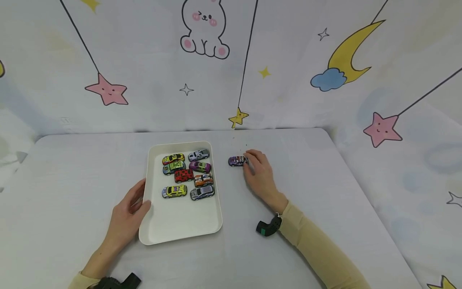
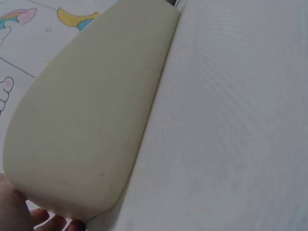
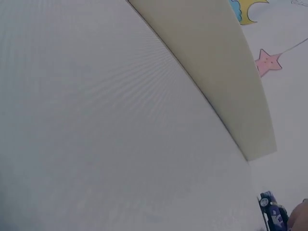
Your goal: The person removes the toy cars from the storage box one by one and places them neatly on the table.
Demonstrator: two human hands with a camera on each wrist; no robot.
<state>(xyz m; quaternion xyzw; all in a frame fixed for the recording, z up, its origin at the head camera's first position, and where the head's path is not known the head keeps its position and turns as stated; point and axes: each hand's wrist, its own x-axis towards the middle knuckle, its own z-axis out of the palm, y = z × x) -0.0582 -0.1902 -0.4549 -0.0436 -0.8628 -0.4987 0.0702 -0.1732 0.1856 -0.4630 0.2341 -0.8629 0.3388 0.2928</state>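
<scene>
A white tray (image 1: 180,218) lies on the table with several small toy cars in its upper part, among them a red toy car (image 1: 184,175) and a purple toy car (image 1: 200,166). At the tray's left side, my left hand (image 1: 124,214) holds the edge, its thumb at the rim. The left wrist view shows curled fingers (image 2: 53,222) against the tray's outer wall (image 2: 91,120). To the right of the tray, my right hand (image 1: 260,176) pinches a dark purple patterned toy car (image 1: 237,161) by its right end. That toy car (image 3: 273,211) also appears low in the right wrist view.
A white cloth covers the table (image 1: 306,180). Behind it rises a backdrop (image 1: 151,92) printed with stars, a moon and a bear. Dark wrist devices sit at both sleeves, the right device (image 1: 268,226) near the table surface.
</scene>
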